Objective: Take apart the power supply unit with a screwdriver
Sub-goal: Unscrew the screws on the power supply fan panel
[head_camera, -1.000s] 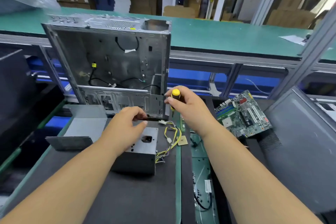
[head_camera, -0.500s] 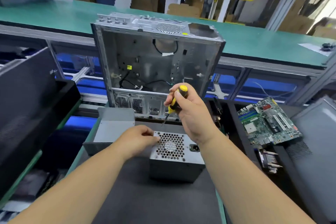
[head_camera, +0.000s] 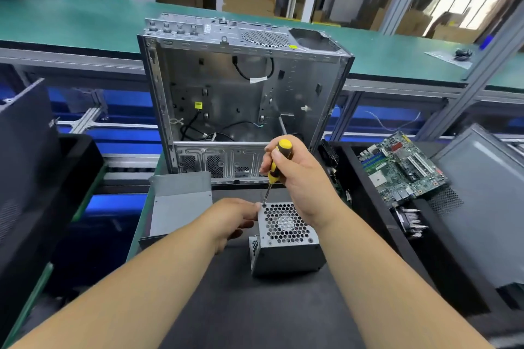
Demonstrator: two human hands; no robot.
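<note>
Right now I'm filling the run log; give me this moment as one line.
step: unscrewing | right hand: screwdriver, tip at far-left corner | left hand: steadies power supply unit | lid: on

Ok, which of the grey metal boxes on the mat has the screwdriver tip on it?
The power supply unit with the honeycomb fan grille, steadied by the left hand. The plain open housing to its left is untouched.
</note>
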